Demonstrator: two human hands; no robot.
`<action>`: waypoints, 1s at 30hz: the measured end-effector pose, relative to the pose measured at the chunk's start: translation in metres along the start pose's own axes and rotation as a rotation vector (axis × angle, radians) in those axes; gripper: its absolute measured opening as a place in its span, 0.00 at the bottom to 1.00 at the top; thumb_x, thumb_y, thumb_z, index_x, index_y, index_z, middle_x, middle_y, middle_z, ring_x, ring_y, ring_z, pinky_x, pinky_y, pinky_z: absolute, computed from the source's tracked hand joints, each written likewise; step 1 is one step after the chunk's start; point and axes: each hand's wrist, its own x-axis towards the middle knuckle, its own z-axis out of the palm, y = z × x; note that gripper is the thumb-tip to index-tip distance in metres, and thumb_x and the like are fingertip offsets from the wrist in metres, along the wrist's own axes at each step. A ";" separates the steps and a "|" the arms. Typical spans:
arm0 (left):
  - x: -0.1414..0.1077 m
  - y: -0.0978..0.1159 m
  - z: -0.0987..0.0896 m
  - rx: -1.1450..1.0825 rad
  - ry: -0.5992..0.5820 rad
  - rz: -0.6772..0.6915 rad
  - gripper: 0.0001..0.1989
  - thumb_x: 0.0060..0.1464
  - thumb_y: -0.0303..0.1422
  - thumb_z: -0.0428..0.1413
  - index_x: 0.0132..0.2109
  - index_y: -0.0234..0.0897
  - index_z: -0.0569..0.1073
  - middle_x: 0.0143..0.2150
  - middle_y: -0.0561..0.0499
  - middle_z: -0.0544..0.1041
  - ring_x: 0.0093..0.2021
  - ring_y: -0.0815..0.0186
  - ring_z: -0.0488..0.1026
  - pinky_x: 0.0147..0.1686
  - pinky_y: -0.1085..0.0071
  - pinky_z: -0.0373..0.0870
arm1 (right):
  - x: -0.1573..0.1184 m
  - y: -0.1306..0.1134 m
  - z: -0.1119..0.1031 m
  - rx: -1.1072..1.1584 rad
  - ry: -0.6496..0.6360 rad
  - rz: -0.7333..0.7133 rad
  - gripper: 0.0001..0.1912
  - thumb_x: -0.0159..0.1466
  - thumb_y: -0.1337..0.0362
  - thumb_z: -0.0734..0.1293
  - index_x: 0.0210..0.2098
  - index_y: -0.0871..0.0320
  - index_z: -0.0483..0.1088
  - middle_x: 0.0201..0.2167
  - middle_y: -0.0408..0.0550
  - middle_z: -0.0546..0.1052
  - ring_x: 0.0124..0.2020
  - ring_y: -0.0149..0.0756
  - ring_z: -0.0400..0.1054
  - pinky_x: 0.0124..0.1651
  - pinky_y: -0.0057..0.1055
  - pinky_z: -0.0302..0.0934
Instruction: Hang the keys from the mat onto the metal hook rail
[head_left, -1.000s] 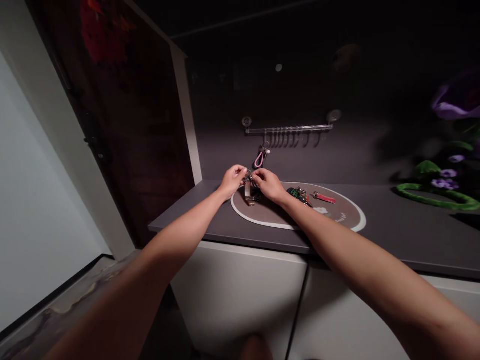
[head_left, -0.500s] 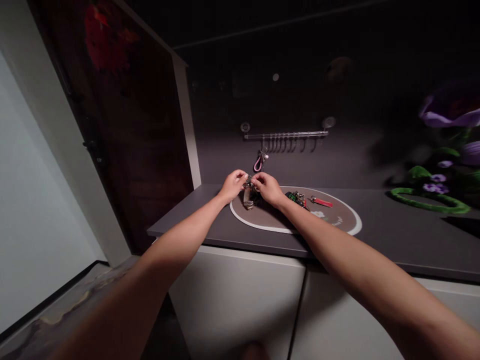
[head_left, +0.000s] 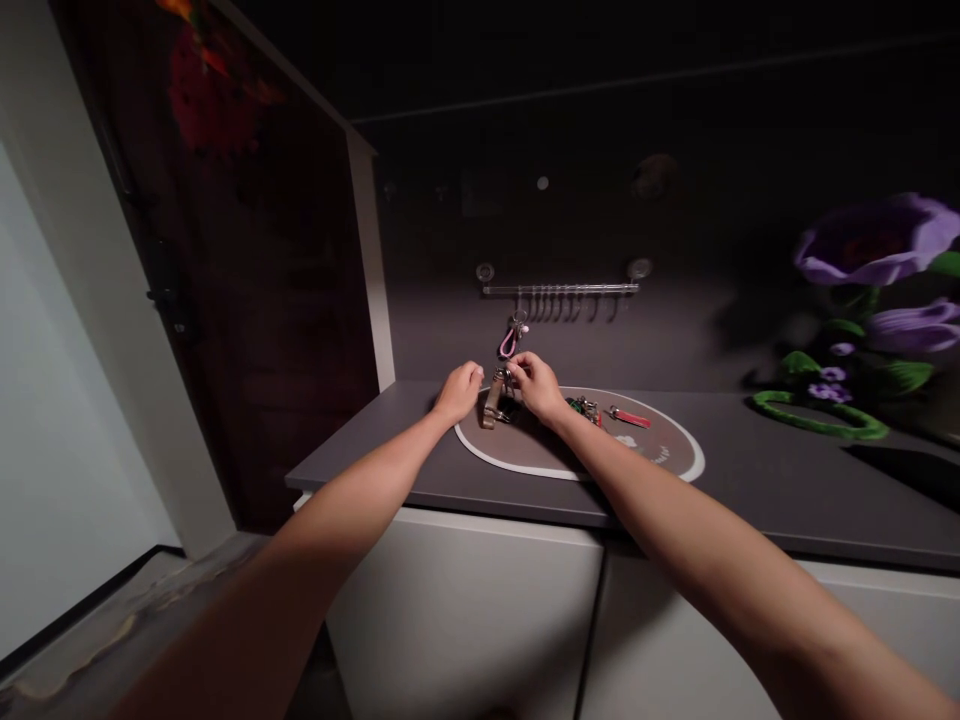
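My right hand (head_left: 536,385) pinches the ring at the top of a bunch of keys with a tan strap (head_left: 492,402). The strap and keys hang down from the fingers over a brown oval mat (head_left: 525,455) with a white rim. Just left of the strap is my left hand (head_left: 458,394), its fingers curled in and apart from the keys, with no object visible in it. Beyond my right wrist, another bunch of keys (head_left: 589,408) rests on the mat, partly hidden by the forearm. A red strap keychain (head_left: 630,417) lies to its right.
A clear hook rail (head_left: 562,290) is fixed to the dark wall, with a pink loop keychain (head_left: 508,343) on a left hook. Purple artificial flowers (head_left: 877,250) and a green ring (head_left: 817,425) stand at the right of the grey counter (head_left: 420,470). A dark door (head_left: 247,300) is at left.
My left hand has come away from the key ring and moved slightly left, its fingers curling. The right hand still holds the keys, and the tan strap now shows more fully. The view has shifted a little.
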 end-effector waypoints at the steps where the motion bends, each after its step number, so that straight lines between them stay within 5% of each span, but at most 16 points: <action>1: 0.000 0.000 0.001 0.032 -0.007 0.016 0.12 0.57 0.33 0.40 0.30 0.36 0.64 0.24 0.53 0.67 0.25 0.71 0.65 0.29 0.73 0.62 | 0.001 0.000 0.000 0.015 0.008 0.001 0.08 0.56 0.60 0.59 0.30 0.58 0.63 0.24 0.40 0.68 0.26 0.28 0.62 0.32 0.27 0.60; 16: -0.005 0.005 0.004 0.192 -0.109 0.109 0.13 0.57 0.32 0.40 0.31 0.37 0.67 0.30 0.49 0.72 0.34 0.66 0.67 0.36 0.70 0.61 | 0.017 -0.011 -0.013 0.074 0.204 0.032 0.07 0.56 0.60 0.58 0.29 0.58 0.60 0.22 0.39 0.65 0.22 0.26 0.58 0.28 0.24 0.56; 30: -0.003 -0.003 0.011 0.227 -0.140 0.146 0.14 0.58 0.34 0.39 0.31 0.37 0.67 0.30 0.49 0.70 0.32 0.66 0.66 0.34 0.71 0.59 | 0.085 -0.008 -0.036 0.032 0.304 0.103 0.08 0.55 0.61 0.60 0.30 0.60 0.64 0.22 0.42 0.69 0.22 0.27 0.62 0.29 0.25 0.60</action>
